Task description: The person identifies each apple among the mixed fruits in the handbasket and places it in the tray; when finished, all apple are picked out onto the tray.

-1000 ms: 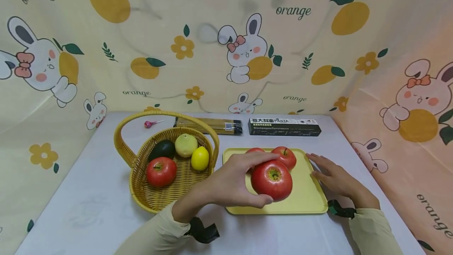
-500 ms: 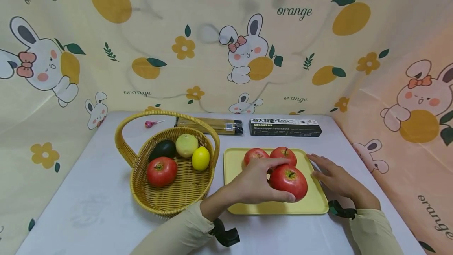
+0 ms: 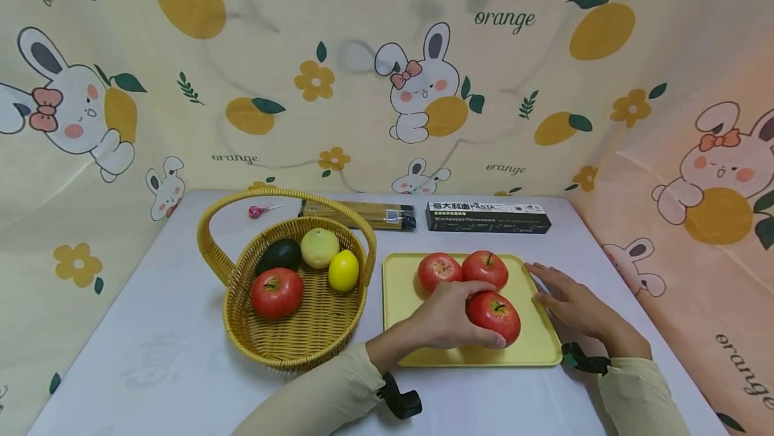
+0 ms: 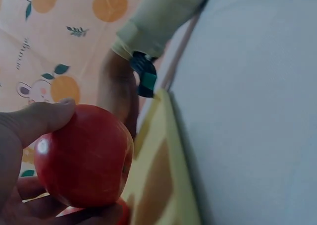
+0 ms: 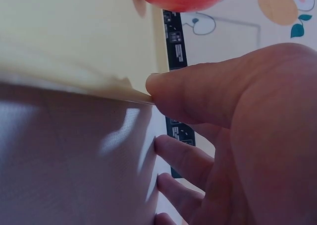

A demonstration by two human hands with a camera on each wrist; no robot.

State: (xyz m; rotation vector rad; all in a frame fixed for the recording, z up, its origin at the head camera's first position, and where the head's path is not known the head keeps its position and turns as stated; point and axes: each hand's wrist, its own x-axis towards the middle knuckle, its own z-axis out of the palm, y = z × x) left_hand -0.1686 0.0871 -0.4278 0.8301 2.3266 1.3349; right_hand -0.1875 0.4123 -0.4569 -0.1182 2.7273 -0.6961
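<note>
My left hand (image 3: 446, 318) grips a red apple (image 3: 494, 316) on the right part of the yellow tray (image 3: 400, 283); the left wrist view shows the thumb and palm wrapped round that apple (image 4: 85, 155). Two more red apples (image 3: 439, 269) (image 3: 485, 267) lie at the tray's far side. My right hand (image 3: 565, 301) rests flat on the white table beside the tray's right rim, its thumb (image 5: 198, 93) touching the tray's edge (image 5: 89, 71).
A wicker basket (image 3: 290, 338) with a handle stands left of the tray, holding a red apple (image 3: 276, 291), an avocado (image 3: 277, 254), a pale green fruit (image 3: 320, 247) and a lemon (image 3: 343, 270). A spaghetti packet (image 3: 357, 214), a black pasta box (image 3: 487, 216) and a lollipop (image 3: 259, 211) lie at the back.
My left hand has carried the red apple to the right and down onto the tray, uncovering the two apples behind it. The right hand has stayed put.
</note>
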